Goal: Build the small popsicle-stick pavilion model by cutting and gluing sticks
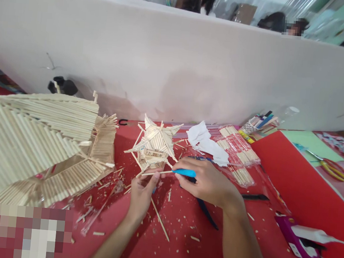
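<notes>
My left hand [141, 194] pinches a thin wooden stick [156, 173] that lies level just below a small pavilion model [155, 145] built of sticks. My right hand [208, 182] is closed round a blue-handled cutting tool [184, 172] whose tip meets that stick. Both hands hover low over the red table top [181, 234], right in front of the small model.
A large stick-built roof model [35, 145] fills the left side. Crumpled white tissue [205, 142], packs of sticks in clear wrap [239, 151], a pen cup [258, 124], yellow-handled scissors [331, 167], a purple glue gun [298, 236] and stick offcuts lie around. A white partition [178, 61] stands behind.
</notes>
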### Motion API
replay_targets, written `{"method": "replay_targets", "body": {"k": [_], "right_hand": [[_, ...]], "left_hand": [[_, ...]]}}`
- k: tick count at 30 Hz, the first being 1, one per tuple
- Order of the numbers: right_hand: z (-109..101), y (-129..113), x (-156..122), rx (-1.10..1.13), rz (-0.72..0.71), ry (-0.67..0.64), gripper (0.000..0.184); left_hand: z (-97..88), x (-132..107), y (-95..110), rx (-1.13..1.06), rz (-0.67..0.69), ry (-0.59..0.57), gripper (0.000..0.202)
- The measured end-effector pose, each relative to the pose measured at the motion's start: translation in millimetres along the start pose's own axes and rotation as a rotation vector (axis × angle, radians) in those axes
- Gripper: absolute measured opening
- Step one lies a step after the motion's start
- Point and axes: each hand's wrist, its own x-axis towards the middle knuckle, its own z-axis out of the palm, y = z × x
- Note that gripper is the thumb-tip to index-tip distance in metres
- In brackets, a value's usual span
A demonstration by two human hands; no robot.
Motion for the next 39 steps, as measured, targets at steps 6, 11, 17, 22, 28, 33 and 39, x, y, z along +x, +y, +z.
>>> {"method": "replay_targets", "body": {"k": [6,11,17,22,28,33,39], "right_hand": [[-3.3,-2.4,-0.7,0.019,0.001,-0.002,0.016],[-4.9,-4.1,-1.0,0.033,-0.007,0.005,0.016],[-2.3,-2.5,-1.6,0.004,-0.012,-0.001,0.017],[-3.8,-3.8,-2.4,0.005,-0.011,-0.023,0.018],[-9.4,-3.4,-7.5,0.079,-0.066,0.033,0.019],[-9.6,-8.9,-7.7,0.171,-0.169,0.048,0.020],[8.0,-16.8,1.3,0.158,-0.285,0.036,0.024]], "left_hand": [[0.9,0.5,1.1,-0.006,-0.014,0.018,0.039],[1.5,-0.2,5.5,0.008,-0.015,0.020,0.041],[0.7,-0.8,2.5,0.013,-0.016,0.023,0.041],[-0.4,0.4,-0.6,-0.002,-0.016,0.017,0.040],[1.6,-0.7,0.1,-0.026,-0.030,0.003,0.041],[5.5,-4.6,1.7,-0.032,-0.014,-0.034,0.039],[10.3,-7.6,0.8,-0.048,0.063,-0.031,0.025]]}}
